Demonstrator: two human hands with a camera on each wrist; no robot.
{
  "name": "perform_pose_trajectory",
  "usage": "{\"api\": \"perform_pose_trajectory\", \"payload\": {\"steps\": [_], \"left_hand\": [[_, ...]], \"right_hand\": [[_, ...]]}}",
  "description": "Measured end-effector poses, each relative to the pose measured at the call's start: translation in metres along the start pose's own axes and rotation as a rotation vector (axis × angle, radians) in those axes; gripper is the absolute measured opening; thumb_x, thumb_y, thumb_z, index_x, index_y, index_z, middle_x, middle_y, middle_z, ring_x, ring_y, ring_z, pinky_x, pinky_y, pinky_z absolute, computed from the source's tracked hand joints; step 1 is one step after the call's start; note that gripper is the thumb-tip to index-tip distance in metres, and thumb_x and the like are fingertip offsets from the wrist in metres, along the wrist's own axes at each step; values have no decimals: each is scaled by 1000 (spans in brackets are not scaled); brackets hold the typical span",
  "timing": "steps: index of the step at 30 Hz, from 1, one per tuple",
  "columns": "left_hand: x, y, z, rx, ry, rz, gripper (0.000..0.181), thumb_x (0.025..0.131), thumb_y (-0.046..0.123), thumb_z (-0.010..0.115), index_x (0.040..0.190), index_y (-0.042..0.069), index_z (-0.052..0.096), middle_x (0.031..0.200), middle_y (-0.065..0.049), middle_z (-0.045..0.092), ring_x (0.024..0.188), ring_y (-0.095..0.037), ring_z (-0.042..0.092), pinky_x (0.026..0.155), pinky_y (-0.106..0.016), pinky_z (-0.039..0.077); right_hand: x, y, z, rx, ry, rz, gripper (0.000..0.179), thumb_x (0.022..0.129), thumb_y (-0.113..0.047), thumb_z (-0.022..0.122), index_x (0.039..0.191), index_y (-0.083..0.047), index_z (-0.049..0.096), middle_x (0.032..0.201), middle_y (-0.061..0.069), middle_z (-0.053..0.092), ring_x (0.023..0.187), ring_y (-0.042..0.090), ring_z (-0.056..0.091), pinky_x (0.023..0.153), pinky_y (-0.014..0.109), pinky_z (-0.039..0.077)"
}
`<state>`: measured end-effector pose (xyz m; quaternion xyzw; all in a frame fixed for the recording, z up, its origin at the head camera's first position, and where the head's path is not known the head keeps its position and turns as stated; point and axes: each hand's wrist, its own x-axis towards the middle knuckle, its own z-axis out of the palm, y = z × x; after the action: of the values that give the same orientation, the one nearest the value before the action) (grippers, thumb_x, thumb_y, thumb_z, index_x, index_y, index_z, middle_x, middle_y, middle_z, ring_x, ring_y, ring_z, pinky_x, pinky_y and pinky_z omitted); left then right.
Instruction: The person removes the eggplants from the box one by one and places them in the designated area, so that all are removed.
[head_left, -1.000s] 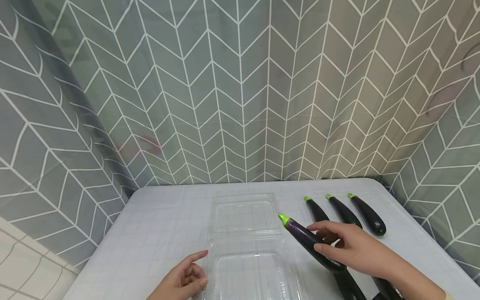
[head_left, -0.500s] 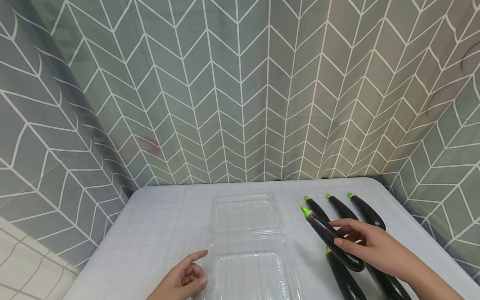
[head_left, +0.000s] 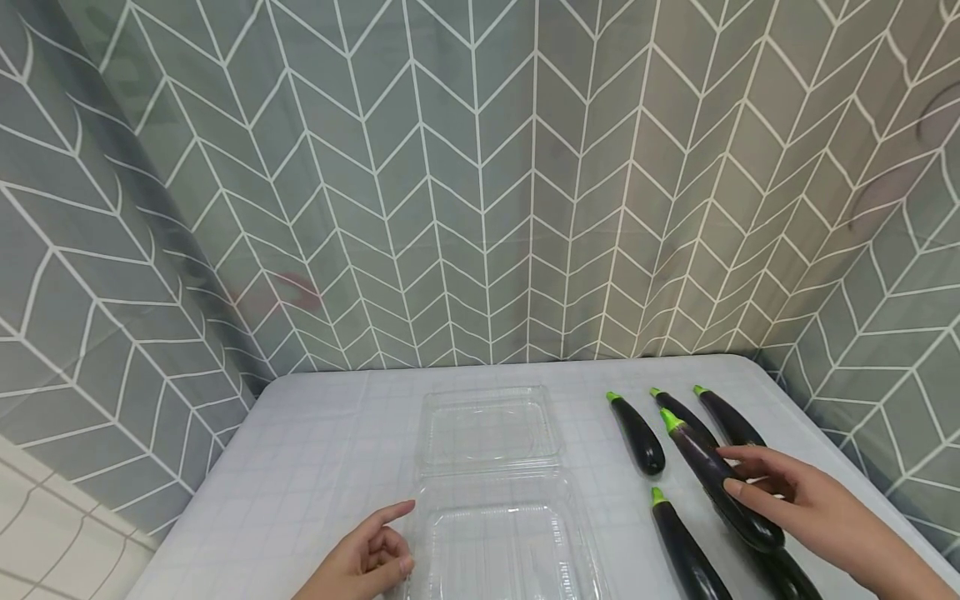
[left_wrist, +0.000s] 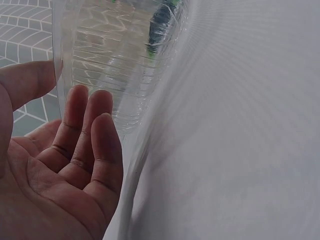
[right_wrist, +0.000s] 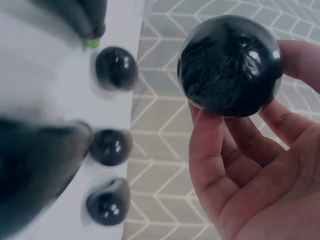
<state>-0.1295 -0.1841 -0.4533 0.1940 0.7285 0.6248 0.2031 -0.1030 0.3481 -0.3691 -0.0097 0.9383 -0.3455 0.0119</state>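
Note:
My right hand point(head_left: 806, 500) pinches an eggplant point(head_left: 712, 475) between thumb and fingers. Its green stem end points away to the back left. In the right wrist view, the round dark end of this eggplant point(right_wrist: 230, 65) faces the camera above the curled fingers. Part of another eggplant point(head_left: 783, 575) lies below it, partly hidden. At the left side of an opened clear plastic clamshell box point(head_left: 495, 542), my left hand point(head_left: 367, 554) rests with loosely bent fingers. The left wrist view shows thumb and fingertips right at the box's rim point(left_wrist: 62, 95), not gripping it.
Three eggplants stand in a back row: left point(head_left: 636, 433), middle point(head_left: 678, 408) and right point(head_left: 731, 417). Another eggplant point(head_left: 686, 546) lies in front, right of the box. The box's lid point(head_left: 487, 429) lies folded back on the white tabletop point(head_left: 322, 450). A patterned curtain point(head_left: 480, 208) encloses the table.
My right hand has carried the eggplant to the right, away from the clamshell box, over the other eggplants. The left hand has stayed at the box's left edge.

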Motion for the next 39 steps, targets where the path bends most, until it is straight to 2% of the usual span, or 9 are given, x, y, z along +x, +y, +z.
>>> {"api": "perform_pose_trajectory", "payload": {"steps": [8, 17, 23, 29, 34, 39], "left_hand": [[0, 0, 0, -7, 4, -3, 68, 99, 12, 62, 151, -10, 22, 98, -13, 61, 78, -10, 60, 71, -22, 51], [-1, -4, 0, 6, 4, -10, 69, 99, 13, 61, 151, -9, 22, 101, -13, 62, 80, -10, 62, 73, -24, 52], [0, -5, 0, 11, 5, -8, 69, 99, 12, 61, 151, -9, 22, 101, -13, 61, 80, -9, 62, 72, -23, 52], [0, -6, -1, 12, 5, -12, 69, 99, 12, 61, 151, -9, 22, 101, -12, 61, 80, -9, 62, 72, -23, 51], [-2, -4, -2, 3, 5, 6, 69, 98, 11, 62, 150, -11, 22, 100, -12, 61, 81, -10, 62, 72, -23, 51], [-2, -3, -2, -5, 1, 26, 69, 98, 10, 62, 150, -12, 22, 100, -10, 61, 81, -10, 62, 73, -23, 51]], "right_hand": [[-3, 24, -7, -24, -9, 132, 71, 97, -48, 60, 143, 4, 45, 117, 11, 64, 93, 19, 62, 66, 31, 50], [-13, 55, -15, -45, 9, 153, 68, 100, -42, 57, 143, 8, 41, 115, 16, 64, 84, 6, 62, 64, 29, 50], [-14, 68, -16, -21, -3, 224, 72, 101, -45, 56, 142, 12, 39, 114, 21, 64, 89, 20, 65, 65, 33, 50], [-14, 85, -13, 15, -12, 296, 76, 100, -46, 56, 139, 17, 38, 105, 18, 67, 91, 31, 65, 67, 39, 52], [-15, 101, -11, 3, -29, 321, 77, 100, -48, 54, 138, 18, 38, 103, 18, 67, 91, 34, 65, 70, 46, 53], [-16, 116, -11, -3, -37, 346, 76, 100, -47, 56, 134, 19, 41, 101, 22, 67, 91, 34, 66, 71, 45, 54]]}}
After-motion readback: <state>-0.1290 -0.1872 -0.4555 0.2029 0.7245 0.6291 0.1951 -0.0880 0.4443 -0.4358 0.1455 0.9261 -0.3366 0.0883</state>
